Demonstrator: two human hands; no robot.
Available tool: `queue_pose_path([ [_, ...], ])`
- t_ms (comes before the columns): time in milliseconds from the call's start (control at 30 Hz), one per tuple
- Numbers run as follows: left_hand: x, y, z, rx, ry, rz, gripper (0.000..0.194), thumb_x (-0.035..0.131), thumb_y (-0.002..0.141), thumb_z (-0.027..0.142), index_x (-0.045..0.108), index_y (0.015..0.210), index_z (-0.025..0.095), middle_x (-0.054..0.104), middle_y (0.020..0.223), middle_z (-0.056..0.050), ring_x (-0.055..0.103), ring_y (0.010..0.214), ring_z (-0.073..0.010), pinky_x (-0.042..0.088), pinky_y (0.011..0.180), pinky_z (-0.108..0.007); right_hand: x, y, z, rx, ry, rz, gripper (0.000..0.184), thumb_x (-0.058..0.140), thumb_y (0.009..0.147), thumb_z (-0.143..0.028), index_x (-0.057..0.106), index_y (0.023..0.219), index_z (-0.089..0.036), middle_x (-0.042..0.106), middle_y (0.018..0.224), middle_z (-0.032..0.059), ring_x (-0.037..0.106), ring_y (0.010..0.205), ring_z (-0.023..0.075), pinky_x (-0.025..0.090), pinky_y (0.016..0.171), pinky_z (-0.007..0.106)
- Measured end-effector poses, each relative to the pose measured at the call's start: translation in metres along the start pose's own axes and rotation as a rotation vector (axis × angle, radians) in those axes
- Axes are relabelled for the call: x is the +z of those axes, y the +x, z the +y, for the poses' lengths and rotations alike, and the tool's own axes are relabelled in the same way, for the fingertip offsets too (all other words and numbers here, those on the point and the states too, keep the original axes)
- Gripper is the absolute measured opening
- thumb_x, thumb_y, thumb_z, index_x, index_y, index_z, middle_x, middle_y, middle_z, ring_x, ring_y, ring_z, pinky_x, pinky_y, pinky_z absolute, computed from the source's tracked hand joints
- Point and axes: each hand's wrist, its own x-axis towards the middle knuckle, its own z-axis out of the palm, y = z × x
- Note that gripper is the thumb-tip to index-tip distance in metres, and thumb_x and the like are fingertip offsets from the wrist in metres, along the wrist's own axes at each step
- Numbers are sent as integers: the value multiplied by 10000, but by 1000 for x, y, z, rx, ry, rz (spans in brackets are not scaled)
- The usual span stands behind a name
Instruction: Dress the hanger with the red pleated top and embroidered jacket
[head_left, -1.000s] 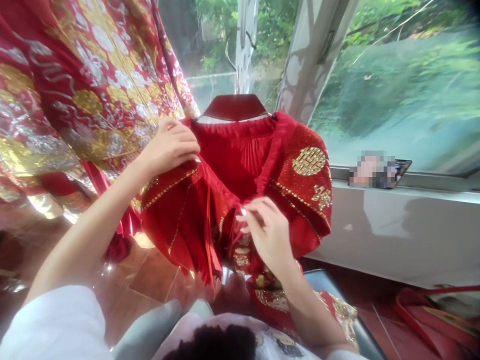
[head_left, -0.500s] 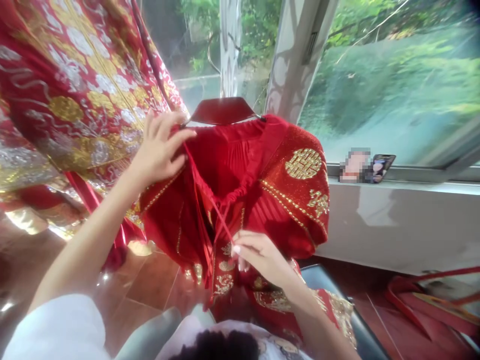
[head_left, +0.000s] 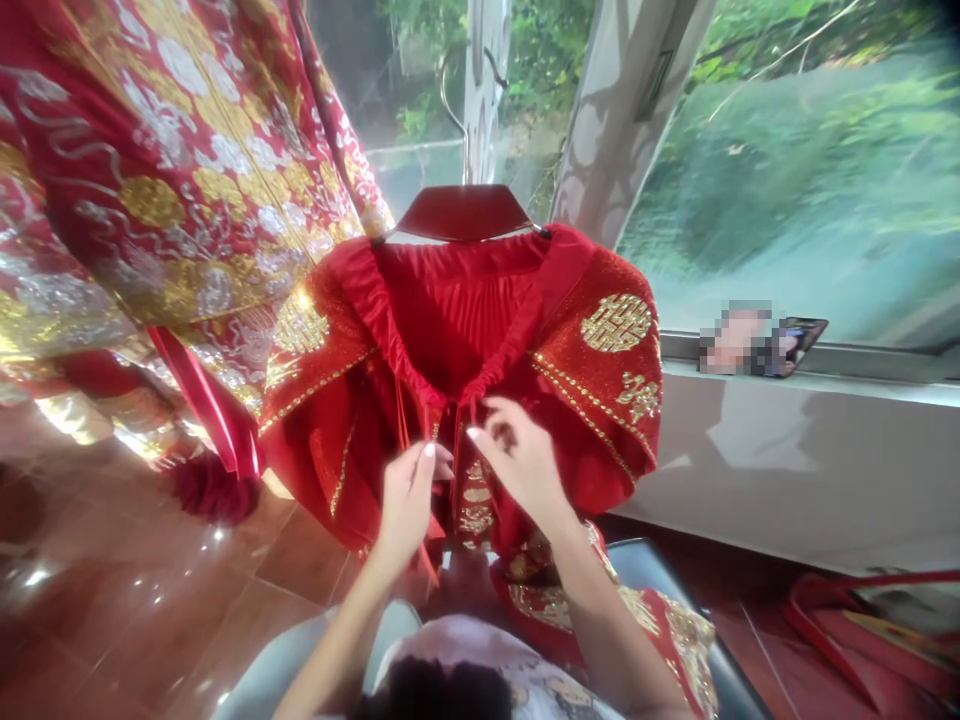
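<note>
A red embroidered garment (head_left: 466, 320) is hanging centrally from a dark red hanger (head_left: 465, 212).
In front, the left hand (head_left: 409, 492) is bunching its fingers at seven o'clock, the right hand (head_left: 523, 462) curling loosely at five; whether either is gripping cloth, I cannot tell.

You can come in from the lower left of the frame, over the shiny brown tile floor (head_left: 180, 610). In the upper left, the long red robe with gold and silver pictures (head_left: 202, 180) blocks you. In the middle, only a thin gap parts your left hand (head_left: 409, 490) and right hand (head_left: 521, 460), with the red cloth top with gold patterns (head_left: 465, 345) right behind. At the lower right, the smooth dark seat (head_left: 649, 565) is in the way.
</note>
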Motion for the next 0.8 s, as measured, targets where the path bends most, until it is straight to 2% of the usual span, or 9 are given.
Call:
queue_pose_path([
  [67,2,-9,-11,-56,-101,-44,435,568,863,561,667,714,165,634,645,-33,595,616,-153,482,635,-250,10,5,7,45,49,-151,213,598,833,-363,647,813,-156,543,575,-30,429,473,76,364,478,204],
  [133,4,-18,-23,-107,-150,-63,445,575,859,570,668,707,162,618,625,-26,576,602,-143,467,631,-243,20,0,10,91,128,-187,328,544,867,-387,567,631,-161,516,520,-21,443,466,79,352,464,204],
  [167,5,-22,-28,-136,-169,-70,441,575,863,565,671,712,162,612,615,-23,567,596,-138,457,629,-238,24,-6,9,133,194,-187,354,537,874,-406,555,619,-162,540,531,-8,470,470,85,367,459,205],
  [300,13,-33,-42,-255,-310,-161,490,563,866,582,642,646,151,599,582,-29,554,569,-131,443,619,-240,31,-26,-3,404,528,-228,359,613,823,-498,647,850,-141,698,789,77,490,402,78,367,348,207],
  [433,19,-36,-43,-316,-392,-247,552,548,861,608,601,568,143,587,540,-39,562,532,-137,466,619,-262,30,-30,-17,562,658,-206,379,714,721,-487,650,853,-138,717,826,96,471,365,65,308,296,191],
  [500,18,-34,-40,-328,-376,-222,476,612,834,574,651,648,138,634,613,-44,591,572,-144,478,616,-257,30,-29,-19,545,700,-153,319,743,689,-424,643,805,-145,702,749,67,532,442,86,371,353,185],
  [600,11,-28,-35,-263,-344,-77,325,704,792,485,706,896,177,700,853,-42,642,729,-157,516,688,-254,30,-27,-17,452,711,-53,228,731,696,-349,636,762,-154,643,628,9,533,502,84,438,455,189],
  [733,-2,-15,-28,-105,-243,84,370,676,822,458,674,1084,196,692,1051,-76,665,860,-182,545,787,-298,31,-30,-12,406,656,-51,207,693,737,-353,627,763,-160,594,585,-23,442,456,60,385,440,185],
  [800,-6,-9,-20,17,-144,129,334,620,871,433,674,1095,191,685,1084,-94,666,912,-196,542,828,-319,32,-31,-12,409,626,-64,205,677,750,-361,626,765,-163,622,621,-8,472,483,73,406,469,199],
])
